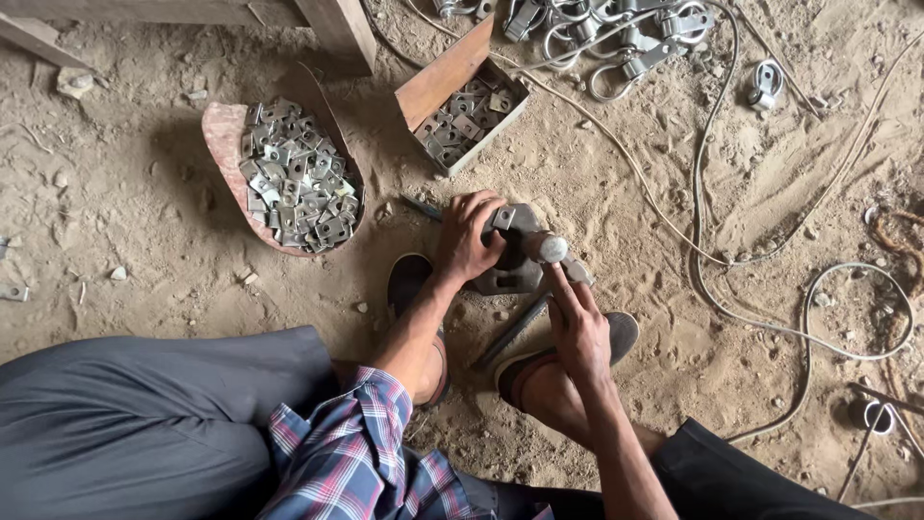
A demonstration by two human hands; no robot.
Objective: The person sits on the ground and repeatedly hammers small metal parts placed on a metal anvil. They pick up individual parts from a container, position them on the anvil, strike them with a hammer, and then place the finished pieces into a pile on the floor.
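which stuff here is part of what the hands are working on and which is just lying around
In hand: left hand, small bracket, metal block, right hand, hammer, tray of brackets, box of brackets.

Lying about: white cable, metal shackles, stone.

One package shows: an open cardboard box point(469, 108) at twelve o'clock on the sandy floor point(144, 193), rectangular, brown outside with a pale rim, its flap raised at the left, filled with small grey metal plates point(460, 123); no labels, signs or screens.
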